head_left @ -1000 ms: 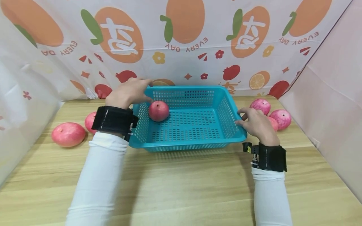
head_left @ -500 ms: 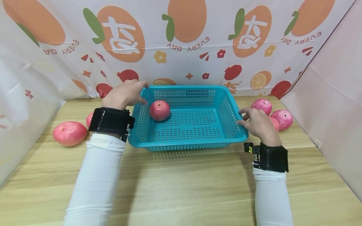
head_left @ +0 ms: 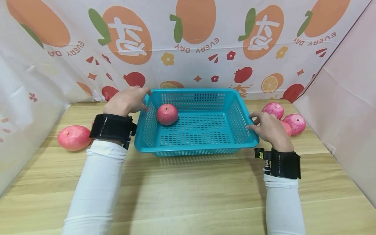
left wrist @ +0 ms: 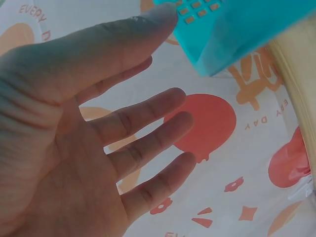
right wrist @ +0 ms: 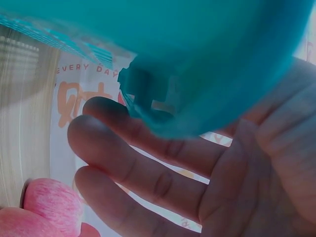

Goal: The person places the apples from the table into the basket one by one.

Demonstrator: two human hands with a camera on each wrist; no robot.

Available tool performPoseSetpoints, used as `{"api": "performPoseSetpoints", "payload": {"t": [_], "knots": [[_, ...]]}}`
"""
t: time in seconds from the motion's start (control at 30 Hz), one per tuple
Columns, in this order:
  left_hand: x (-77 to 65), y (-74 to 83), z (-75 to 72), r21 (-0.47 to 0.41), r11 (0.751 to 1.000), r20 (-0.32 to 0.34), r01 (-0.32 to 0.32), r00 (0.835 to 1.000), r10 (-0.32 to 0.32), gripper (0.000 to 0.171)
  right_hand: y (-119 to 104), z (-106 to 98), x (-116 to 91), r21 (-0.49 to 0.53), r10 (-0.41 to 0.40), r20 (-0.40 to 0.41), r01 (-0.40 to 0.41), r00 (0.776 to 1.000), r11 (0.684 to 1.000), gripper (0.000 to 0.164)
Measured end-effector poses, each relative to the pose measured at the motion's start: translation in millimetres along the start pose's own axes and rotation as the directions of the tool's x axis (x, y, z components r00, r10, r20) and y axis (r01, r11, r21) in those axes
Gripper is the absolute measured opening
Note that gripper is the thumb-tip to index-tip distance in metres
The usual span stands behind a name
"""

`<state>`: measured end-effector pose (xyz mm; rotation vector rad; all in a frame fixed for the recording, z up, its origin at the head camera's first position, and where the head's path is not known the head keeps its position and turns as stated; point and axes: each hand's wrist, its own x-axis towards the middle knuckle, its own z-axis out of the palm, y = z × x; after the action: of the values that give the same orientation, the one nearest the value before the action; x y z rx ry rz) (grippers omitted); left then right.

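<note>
A teal perforated plastic basket stands on the wooden table, with one red apple inside at its left end. At the basket's left end, my left hand has its fingers spread and holds nothing. The left wrist view shows the left hand's thumb by the basket's edge; whether it touches is unclear. My right hand grips the right rim, thumb on the inner side. Seen from the right wrist, its fingers curl beneath the rim.
On the left lies a large pinkish-red apple; another beside it is almost wholly hidden by the left wrist. Several apples sit together beyond the right hand. A fruit-patterned cloth hangs behind the table.
My left hand has drawn back leftward, away from the apple in the basket and out over the left rim. The right hand keeps its grip, and the whole view has shifted slightly.
</note>
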<state>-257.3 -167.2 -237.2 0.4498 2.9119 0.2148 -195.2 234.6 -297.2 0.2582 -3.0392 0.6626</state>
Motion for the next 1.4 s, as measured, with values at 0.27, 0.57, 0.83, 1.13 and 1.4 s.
{"api": "performPoseSetpoints", "payload": {"t": [0.27, 0.57, 0.83, 1.13, 1.4], "knots": [[-0.3, -4.8, 5.9, 0.004, 1.0, 0.005, -0.003, 1.0, 0.003, 0.063, 0, 0, 0, -0.006, 0.002, 0.008, -0.002, 1.0, 1.0, 0.046], [-2.4, -10.5, 6.1, -0.004, 1.0, -0.001, -0.024, 1.0, 0.024, 0.064, 0, -3, -1, -0.006, 0.006, 0.008, -0.006, 1.0, 1.0, 0.046], [-6.4, -15.3, 7.2, -0.03, 0.999, -0.01, 0.015, 1.0, -0.015, 0.068, -1, -2, 0, -0.004, 0.004, 0.008, -0.004, 1.0, 1.0, 0.046], [-8.1, -21.3, 12.3, -0.05, 0.997, 0.002, 0.051, 0.999, -0.051, 0.06, -1, 0, -2, 0.006, 0.013, 0.018, -0.013, 1.0, 1.0, 0.048], [-8.1, -30.4, 18.3, -0.048, 0.997, 0.004, 0.062, 0.998, -0.062, 0.063, -1, -2, -1, -0.003, 0.015, 0.009, -0.015, 1.0, 1.0, 0.047]]}}
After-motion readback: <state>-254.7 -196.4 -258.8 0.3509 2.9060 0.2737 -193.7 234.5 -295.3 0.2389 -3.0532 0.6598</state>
